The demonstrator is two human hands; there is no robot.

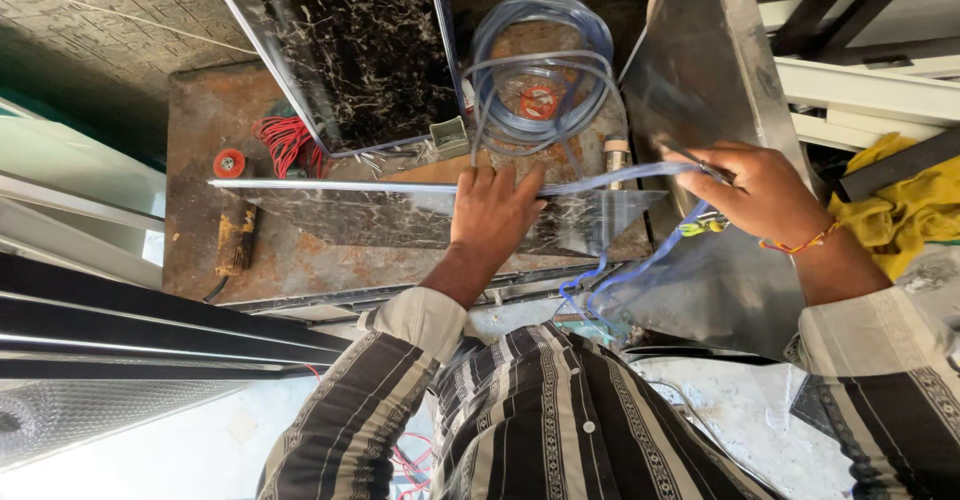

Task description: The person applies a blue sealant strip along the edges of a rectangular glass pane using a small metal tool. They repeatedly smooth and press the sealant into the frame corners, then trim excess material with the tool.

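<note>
Left hand [492, 215] flat, fingers together, pressing the dark marble-pattern strip [400, 215] onto the rusty surface [200, 130]; right hand [755, 195] fingers pinching the clear blue tube [610, 173] just beside the strip's right tip, coil [540, 70] behind.

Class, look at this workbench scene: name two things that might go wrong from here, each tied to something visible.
1. The left hand presses flat on the long dark marble-patterned strip, close to its thin pale edge; a slip might cut the fingers.
2. The right hand holds clear blue plastic tubing that loops below the rusty metal bench top; it might snag and drag the tubing coil.
</note>
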